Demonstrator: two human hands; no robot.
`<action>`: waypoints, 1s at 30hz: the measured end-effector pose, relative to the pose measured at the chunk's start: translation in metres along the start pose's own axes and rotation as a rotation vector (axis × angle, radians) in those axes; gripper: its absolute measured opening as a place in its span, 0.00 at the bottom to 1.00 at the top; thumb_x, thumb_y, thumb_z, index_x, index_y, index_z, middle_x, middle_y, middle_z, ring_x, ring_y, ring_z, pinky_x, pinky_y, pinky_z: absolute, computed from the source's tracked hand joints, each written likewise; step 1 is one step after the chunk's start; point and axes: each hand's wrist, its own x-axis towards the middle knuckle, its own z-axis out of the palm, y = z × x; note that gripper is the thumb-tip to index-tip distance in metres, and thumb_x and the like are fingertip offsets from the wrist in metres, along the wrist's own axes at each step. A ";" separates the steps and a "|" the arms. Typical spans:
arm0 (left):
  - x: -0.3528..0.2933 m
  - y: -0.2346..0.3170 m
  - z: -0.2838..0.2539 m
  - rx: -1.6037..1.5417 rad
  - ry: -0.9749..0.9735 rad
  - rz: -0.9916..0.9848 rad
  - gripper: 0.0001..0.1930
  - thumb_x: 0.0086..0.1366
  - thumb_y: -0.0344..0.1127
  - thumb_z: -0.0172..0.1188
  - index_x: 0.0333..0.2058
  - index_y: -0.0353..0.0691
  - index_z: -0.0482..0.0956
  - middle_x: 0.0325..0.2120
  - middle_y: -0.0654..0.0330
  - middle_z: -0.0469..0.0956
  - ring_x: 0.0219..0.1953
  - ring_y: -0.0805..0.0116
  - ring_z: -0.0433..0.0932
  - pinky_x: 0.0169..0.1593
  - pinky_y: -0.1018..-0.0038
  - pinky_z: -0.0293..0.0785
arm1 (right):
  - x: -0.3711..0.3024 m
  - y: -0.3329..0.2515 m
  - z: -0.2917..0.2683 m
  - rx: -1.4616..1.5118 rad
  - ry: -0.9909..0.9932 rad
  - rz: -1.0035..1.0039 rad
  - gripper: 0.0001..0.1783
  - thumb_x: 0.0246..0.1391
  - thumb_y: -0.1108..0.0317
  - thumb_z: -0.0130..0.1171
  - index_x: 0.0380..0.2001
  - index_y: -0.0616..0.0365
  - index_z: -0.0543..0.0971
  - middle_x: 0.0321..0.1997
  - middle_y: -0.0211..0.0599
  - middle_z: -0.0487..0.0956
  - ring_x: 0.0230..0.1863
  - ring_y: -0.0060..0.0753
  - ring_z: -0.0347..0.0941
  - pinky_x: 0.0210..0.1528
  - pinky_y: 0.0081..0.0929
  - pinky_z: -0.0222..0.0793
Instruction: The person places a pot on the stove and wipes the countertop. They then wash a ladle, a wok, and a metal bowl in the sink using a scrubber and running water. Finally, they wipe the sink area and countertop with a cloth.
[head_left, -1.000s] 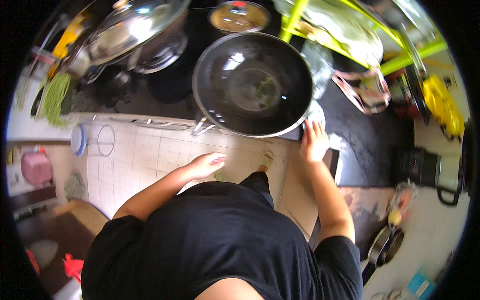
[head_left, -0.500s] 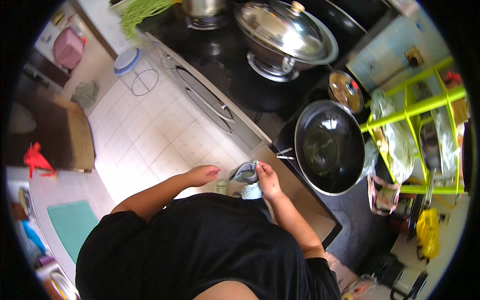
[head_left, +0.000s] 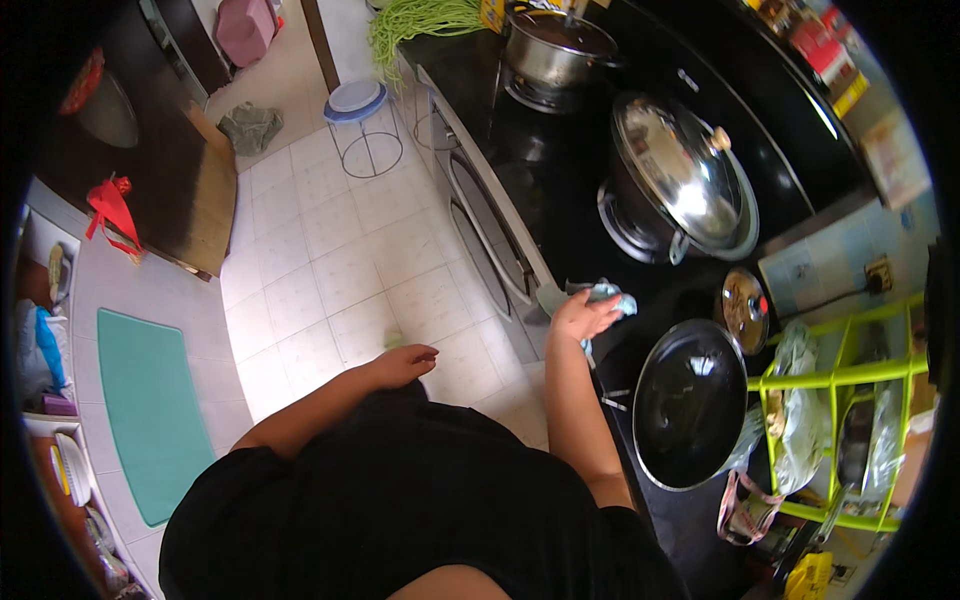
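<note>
My right hand is closed on a light blue cloth, at the front edge of the black counter. Part of the cloth is hidden beneath the fingers. Just to the right of that hand lies a black wok, its handle end pointing toward me. My left hand hangs over the tiled floor in front of my body, with loosely bent fingers and nothing visible in it.
A large pan with a shiny domed lid and a lidded steel pot stand on burners. A glass lid and a lime-green rack are at the right. On the floor ahead is a round stool. A teal mat lies left.
My right hand has carried the cloth from in front of my body forward and right to the counter edge. My view has turned, and the left hand stays low before me.
</note>
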 end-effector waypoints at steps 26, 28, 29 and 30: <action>0.115 -0.079 -0.435 -0.467 0.218 -0.178 0.23 0.64 0.44 0.48 0.54 0.38 0.62 0.49 0.57 0.70 0.50 0.65 0.68 0.51 0.69 0.64 | 0.025 -0.262 0.409 -0.534 -0.565 -0.948 0.28 0.53 0.53 0.45 0.58 0.45 0.61 0.65 0.40 0.52 0.67 0.45 0.41 0.64 0.45 0.35; 0.141 -0.066 -0.472 -0.419 0.219 -0.183 0.23 0.64 0.44 0.47 0.54 0.37 0.62 0.49 0.57 0.70 0.51 0.65 0.67 0.51 0.69 0.63 | 0.029 -0.287 0.458 -0.525 -0.533 -0.924 0.28 0.52 0.53 0.45 0.57 0.46 0.62 0.65 0.39 0.53 0.66 0.44 0.41 0.64 0.45 0.34; 0.148 -0.060 -0.488 -0.456 0.241 -0.204 0.23 0.64 0.44 0.47 0.54 0.37 0.62 0.49 0.57 0.69 0.51 0.65 0.67 0.51 0.69 0.63 | 0.026 -0.301 0.477 -0.502 -0.562 -0.896 0.28 0.52 0.53 0.45 0.57 0.46 0.62 0.65 0.39 0.53 0.67 0.45 0.41 0.65 0.46 0.33; 0.156 -0.054 -0.507 -0.471 0.261 -0.230 0.23 0.64 0.43 0.47 0.54 0.37 0.62 0.49 0.57 0.69 0.51 0.65 0.67 0.52 0.69 0.63 | 0.025 -0.318 0.497 -0.466 -0.570 -0.875 0.28 0.52 0.54 0.46 0.57 0.47 0.62 0.65 0.40 0.53 0.66 0.45 0.41 0.65 0.46 0.33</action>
